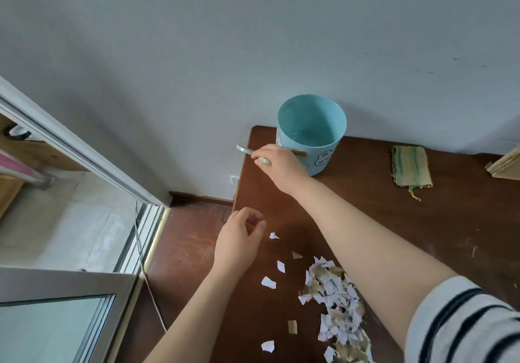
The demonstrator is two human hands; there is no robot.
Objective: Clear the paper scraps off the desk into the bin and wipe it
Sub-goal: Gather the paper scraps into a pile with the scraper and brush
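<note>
A light blue bin with cartoon prints stands upright at the far left corner of the dark brown desk. My right hand reaches across to the bin's left side and grips its pale green handle. My left hand hovers over the desk's left edge with fingers loosely curled, holding nothing. A heap of torn paper scraps lies near the front of the desk, and a few loose scraps are scattered to its left. A folded green and tan cloth lies at the back right.
The desk stands against a white wall. A brown cardboard edge shows at the far right. To the left are a wooden floor, a sliding glass door frame and a cord running along the floor.
</note>
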